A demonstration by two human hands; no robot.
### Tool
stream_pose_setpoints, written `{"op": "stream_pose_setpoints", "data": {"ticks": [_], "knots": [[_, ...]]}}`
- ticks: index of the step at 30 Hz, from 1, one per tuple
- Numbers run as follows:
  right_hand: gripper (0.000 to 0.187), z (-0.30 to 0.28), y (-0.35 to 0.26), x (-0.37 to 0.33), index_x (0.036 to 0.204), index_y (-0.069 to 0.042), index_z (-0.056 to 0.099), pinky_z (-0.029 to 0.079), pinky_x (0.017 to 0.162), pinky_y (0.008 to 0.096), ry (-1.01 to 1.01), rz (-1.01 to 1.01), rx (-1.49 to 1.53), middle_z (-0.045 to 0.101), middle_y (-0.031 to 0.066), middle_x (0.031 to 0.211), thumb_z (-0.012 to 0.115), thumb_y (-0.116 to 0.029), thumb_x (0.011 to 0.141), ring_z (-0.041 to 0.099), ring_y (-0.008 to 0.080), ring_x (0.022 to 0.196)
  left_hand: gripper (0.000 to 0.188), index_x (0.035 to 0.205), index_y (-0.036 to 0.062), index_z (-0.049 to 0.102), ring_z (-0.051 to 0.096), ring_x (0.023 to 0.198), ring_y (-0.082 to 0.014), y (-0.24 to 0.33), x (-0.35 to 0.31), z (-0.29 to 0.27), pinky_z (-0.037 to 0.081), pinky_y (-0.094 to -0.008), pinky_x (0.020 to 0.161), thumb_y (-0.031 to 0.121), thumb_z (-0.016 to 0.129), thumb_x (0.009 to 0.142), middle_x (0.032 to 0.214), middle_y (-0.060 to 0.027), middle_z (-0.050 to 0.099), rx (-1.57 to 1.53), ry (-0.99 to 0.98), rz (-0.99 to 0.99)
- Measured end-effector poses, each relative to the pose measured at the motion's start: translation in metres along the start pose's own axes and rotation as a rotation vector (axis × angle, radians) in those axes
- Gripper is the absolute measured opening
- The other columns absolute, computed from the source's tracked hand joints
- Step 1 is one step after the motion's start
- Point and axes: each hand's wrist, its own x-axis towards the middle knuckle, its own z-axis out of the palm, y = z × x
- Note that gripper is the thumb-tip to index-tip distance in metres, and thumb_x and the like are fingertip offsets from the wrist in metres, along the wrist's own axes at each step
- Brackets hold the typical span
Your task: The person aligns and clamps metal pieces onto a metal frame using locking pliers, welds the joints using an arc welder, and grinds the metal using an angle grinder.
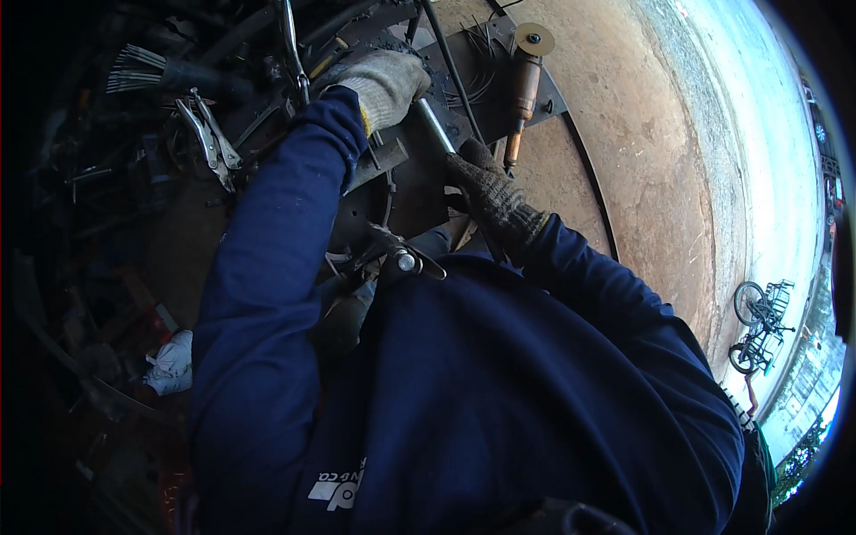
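Observation:
A shiny metal bar [434,127] runs slantwise between my two gloved hands. My left hand [379,85], in a pale knit glove, is closed at the bar's far end; its fingertips are partly hidden. Around the near end wraps my right hand [490,185], in a dark, dirty glove. Below the bar is a dark metal plate [419,192], with a short flat metal piece [382,163] near my left wrist. Close to my body, a bolt-ended clamp-like tool [406,261] sticks up.
An angle grinder [526,85] with a round disc lies on the bench's right side. Locking pliers [210,143] and a bundle of thin rods [138,71] are at left. A dark rod [453,67] crosses beyond my hands. Far right, a bicycle [758,325] stands on the ground.

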Motion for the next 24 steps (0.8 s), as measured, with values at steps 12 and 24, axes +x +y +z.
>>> {"op": "stream_pose_setpoints", "data": {"ticks": [12, 24], "knots": [[0.025, 0.013, -0.015, -0.010, 0.112, -0.017, 0.051, 0.054, 0.077, 0.0405, -0.064, 0.128, 0.185, 0.059, 0.0048, 0.106, 0.062, -0.035, 0.099, 0.062, 0.0195, 0.093, 0.028, 0.106, 0.0139, 0.075, 0.065, 0.112, -0.0310, -0.005, 0.001, 0.005, 0.054, -0.0414, 0.096, 0.000, 0.062, 0.085, 0.115, -0.0112, 0.069, -0.025, -0.001, 0.022], [0.056, 0.008, -0.016, -0.010, 0.143, -0.006, 0.042, 0.057, 0.085, 0.0408, -0.099, 0.174, 0.101, 0.058, 0.0139, 0.128, 0.063, -0.035, 0.099, 0.062, 0.0252, 0.110, 0.030, 0.107, 0.0149, 0.075, 0.064, 0.114, -0.0300, -0.002, -0.002, -0.002, 0.053, -0.0408, 0.098, 0.000, 0.062, 0.085, 0.118, -0.0097, 0.068, -0.022, -0.026, -0.003]]}}
